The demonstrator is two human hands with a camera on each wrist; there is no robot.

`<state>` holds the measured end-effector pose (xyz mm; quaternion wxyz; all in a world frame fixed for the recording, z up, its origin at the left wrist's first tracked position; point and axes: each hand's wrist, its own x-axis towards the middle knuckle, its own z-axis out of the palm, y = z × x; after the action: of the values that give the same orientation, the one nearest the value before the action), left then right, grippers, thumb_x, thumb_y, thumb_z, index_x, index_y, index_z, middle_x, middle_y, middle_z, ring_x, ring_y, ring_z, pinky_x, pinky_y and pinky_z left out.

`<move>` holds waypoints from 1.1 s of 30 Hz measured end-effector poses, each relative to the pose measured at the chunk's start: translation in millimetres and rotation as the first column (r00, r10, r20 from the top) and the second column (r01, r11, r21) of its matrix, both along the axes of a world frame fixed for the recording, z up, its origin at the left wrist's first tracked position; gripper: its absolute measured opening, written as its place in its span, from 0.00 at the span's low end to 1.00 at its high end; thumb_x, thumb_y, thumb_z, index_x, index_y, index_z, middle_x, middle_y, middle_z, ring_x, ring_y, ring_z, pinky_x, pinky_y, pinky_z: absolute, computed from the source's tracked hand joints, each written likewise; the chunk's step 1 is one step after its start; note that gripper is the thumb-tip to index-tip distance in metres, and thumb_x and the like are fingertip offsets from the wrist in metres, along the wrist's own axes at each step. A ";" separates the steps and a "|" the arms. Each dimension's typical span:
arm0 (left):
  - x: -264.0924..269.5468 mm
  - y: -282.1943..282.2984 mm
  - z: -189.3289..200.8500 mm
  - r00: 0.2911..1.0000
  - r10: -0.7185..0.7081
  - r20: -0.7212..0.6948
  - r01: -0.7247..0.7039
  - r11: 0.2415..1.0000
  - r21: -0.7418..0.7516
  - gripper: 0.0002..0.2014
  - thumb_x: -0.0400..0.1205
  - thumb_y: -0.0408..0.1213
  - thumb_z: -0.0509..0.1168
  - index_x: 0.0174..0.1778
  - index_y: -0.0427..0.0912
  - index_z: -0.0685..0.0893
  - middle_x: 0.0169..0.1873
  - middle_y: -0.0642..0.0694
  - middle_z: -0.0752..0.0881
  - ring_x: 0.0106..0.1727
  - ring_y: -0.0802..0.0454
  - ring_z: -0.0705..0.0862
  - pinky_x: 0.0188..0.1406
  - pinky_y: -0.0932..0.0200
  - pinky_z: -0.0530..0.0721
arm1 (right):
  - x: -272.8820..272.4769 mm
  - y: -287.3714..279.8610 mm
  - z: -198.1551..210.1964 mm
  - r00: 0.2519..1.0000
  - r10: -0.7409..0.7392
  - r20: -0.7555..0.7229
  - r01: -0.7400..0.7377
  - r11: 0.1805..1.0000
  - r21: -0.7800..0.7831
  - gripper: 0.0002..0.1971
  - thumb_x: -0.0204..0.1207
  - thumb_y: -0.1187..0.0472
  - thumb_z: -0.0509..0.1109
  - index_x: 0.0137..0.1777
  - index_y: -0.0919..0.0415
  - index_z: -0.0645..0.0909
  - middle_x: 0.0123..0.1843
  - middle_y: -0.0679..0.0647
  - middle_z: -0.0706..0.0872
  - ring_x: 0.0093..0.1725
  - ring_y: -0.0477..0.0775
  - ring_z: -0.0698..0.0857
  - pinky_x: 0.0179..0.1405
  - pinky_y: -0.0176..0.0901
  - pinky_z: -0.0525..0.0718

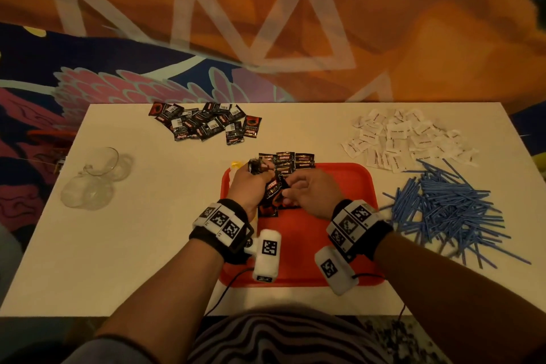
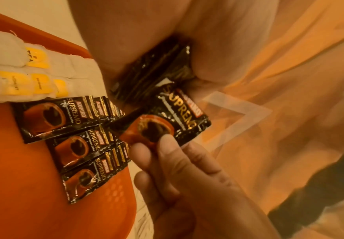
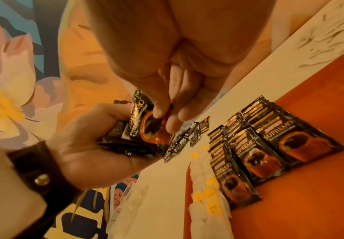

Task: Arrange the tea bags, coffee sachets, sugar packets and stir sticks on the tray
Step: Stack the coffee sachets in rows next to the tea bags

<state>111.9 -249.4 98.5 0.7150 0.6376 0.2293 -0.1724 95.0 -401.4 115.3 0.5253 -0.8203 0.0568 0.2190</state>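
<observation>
Laying coffee sachets (image 3: 269,145) in rows, tray (image 1: 339,186) far-left; left hand (image 1: 246,186) grips a stack (image 2: 152,76); right hand (image 1: 310,192) pinches one sachet (image 2: 167,122); tea bags (image 2: 13,69) placed; sugar packets (image 1: 407,139), stir sticks (image 1: 449,207) untouched, right.

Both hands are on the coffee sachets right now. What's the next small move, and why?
Probably draw the single sachet that the right hand pinches out of the stack gripped by the left hand, then lay it overlapping the nearest end of the sachet rows on the red tray.
</observation>
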 end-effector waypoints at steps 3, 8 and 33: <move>-2.4 -2.9 -13.2 1.000 -0.008 0.015 0.007 0.993 0.114 0.10 0.82 0.24 0.66 0.42 0.45 0.84 0.36 0.46 0.86 0.39 0.48 0.86 0.44 0.48 0.86 | -4.4 -1.9 -15.7 0.999 0.030 0.032 -0.027 0.995 -0.100 0.05 0.73 0.62 0.77 0.45 0.54 0.84 0.41 0.53 0.92 0.43 0.44 0.90 0.45 0.39 0.87; -5.9 8.7 -34.8 0.986 0.153 -0.071 -0.143 0.981 0.129 0.07 0.81 0.35 0.69 0.37 0.48 0.84 0.31 0.46 0.87 0.34 0.46 0.86 0.41 0.45 0.86 | -11.7 -9.5 -44.9 0.995 0.022 -0.095 -0.036 0.989 -0.145 0.11 0.75 0.55 0.77 0.55 0.57 0.85 0.45 0.44 0.86 0.40 0.34 0.83 0.32 0.24 0.73; -49.2 85.2 -56.9 0.902 0.228 -0.367 -0.388 0.800 -0.458 0.24 0.68 0.29 0.59 0.62 0.42 0.75 0.39 0.40 0.80 0.37 0.44 0.79 0.37 0.51 0.81 | 16.5 -3.9 -133.0 0.915 -0.346 -0.210 0.242 0.884 -0.400 0.06 0.74 0.58 0.77 0.49 0.53 0.85 0.51 0.48 0.87 0.49 0.47 0.86 0.43 0.39 0.87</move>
<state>62.8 -164.2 41.6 0.8366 0.3411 0.3790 -0.2005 111.5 -405.2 -17.7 0.3777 -0.8465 0.2938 0.2334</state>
